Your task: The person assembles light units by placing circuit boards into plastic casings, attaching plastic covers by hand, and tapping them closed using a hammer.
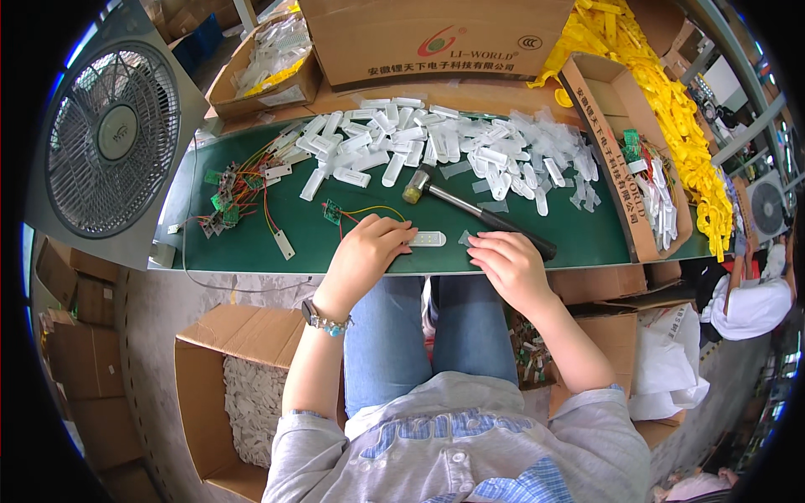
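My left hand (373,245) is closed on the left end of a slim white plastic housing (429,239) with small square spots on its face, at the table's near edge. A green circuit board (334,211) lies just beyond that hand, with red and yellow wires running toward the fingers. My right hand (509,261) pinches a small clear plastic piece (464,238) to the right of the housing. Behind the right hand lies a hammer (457,201) with a yellowish face and black grip. Farther back spreads a heap of white housings (402,138) and translucent pieces (558,138).
Wired circuit boards (225,201) lie on the green tabletop (251,247) at left, beside a large fan (113,138). A narrow carton (616,168) stands at right, near piled yellow strips (683,142). A big carton (436,42) borders the back. Below left, an open box (201,402) holds many pale parts.
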A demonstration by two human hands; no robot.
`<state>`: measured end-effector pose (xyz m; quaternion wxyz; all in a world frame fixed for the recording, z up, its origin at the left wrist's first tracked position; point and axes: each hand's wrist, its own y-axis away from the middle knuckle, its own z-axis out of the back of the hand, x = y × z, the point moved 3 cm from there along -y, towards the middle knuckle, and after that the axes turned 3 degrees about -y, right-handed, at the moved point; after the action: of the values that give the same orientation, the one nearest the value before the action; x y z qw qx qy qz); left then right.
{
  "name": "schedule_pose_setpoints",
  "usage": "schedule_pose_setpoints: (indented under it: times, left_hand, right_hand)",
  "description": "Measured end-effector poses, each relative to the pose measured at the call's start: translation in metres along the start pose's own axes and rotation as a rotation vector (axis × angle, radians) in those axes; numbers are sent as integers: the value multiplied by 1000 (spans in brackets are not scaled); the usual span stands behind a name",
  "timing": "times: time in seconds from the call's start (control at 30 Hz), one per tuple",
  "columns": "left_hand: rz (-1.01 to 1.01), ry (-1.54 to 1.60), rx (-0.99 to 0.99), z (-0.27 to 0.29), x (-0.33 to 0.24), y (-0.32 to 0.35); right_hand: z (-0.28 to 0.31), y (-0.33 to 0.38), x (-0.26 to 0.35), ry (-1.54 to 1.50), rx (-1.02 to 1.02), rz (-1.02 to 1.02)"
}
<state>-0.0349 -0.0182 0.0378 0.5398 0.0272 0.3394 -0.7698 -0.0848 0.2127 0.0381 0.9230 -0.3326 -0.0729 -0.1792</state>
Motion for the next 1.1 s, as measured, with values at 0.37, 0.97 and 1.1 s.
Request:
schedule_pose_setpoints:
  times: [0.37,0.97,1.1]
  left_hand:
    - [145,57,24,1,2,3]
    - [115,43,24,2,1,3]
    - [62,12,23,1,1,3]
  right_hand:
    - [-26,-37,8,-217,-55,-191]
    - [-47,-52,13,-351,5,-240]
    - [-48,-51,13,-329,1,-243]
